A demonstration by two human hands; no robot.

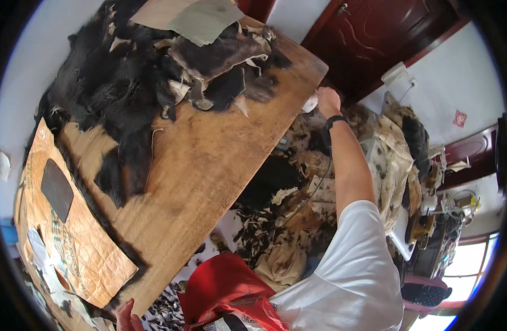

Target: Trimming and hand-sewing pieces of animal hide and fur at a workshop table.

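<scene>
My right hand is stretched far out past the table's right edge, a dark band on its wrist. Its fingers are curled closed beside a small white object, whose kind I cannot make out. At the bottom edge, my left hand shows only in part, fingers apart and nothing seen in them, by the table's near end. Black fur pelts cover the far left of the wooden table. Smaller fur scraps with pale skin edges lie to their right, under a grey-green sheet.
A brown paper sheet with a dark patch lies along the left. Fur scraps and cloth heap up right of the table, with a thin cord across them. A red cloth lies at my front. A dark red door stands beyond.
</scene>
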